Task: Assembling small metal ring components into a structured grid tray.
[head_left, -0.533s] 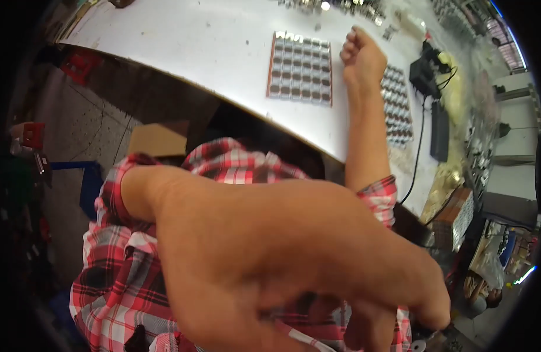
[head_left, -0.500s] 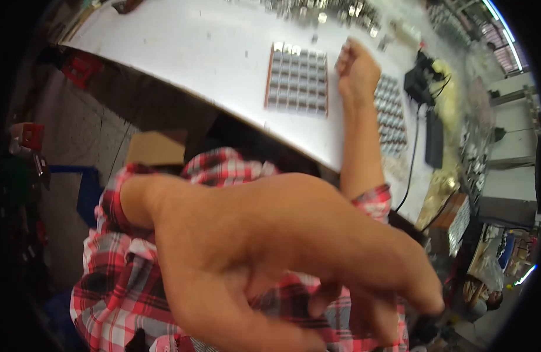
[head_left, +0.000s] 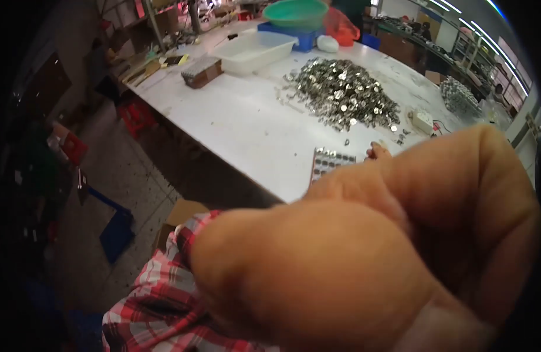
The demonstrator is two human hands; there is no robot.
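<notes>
My left hand (head_left: 341, 258) fills the lower right of the view, very close and blurred. Its fingers bend away at the right, and their tips and anything in them are out of sight. Behind it, only the curled fingers of my right hand (head_left: 378, 151) show on the white table, beside a brown-edged tray (head_left: 313, 164) with rows of small silver pieces. Whether the right fingers hold something cannot be made out. Most of the tray and my right forearm are covered by the left hand.
A large heap of shiny metal pieces (head_left: 347, 94) lies on the white table (head_left: 235, 135). Beyond are a white tub (head_left: 253, 53), a brown stack of trays (head_left: 202, 73), a green basin (head_left: 294, 13) and a red bag (head_left: 341, 28). A white power strip (head_left: 422, 121) sits at right.
The view has tilted up, showing more of the table and the far room. My left hand has come nearer and moved right, now covering most of my right arm and the tray.
</notes>
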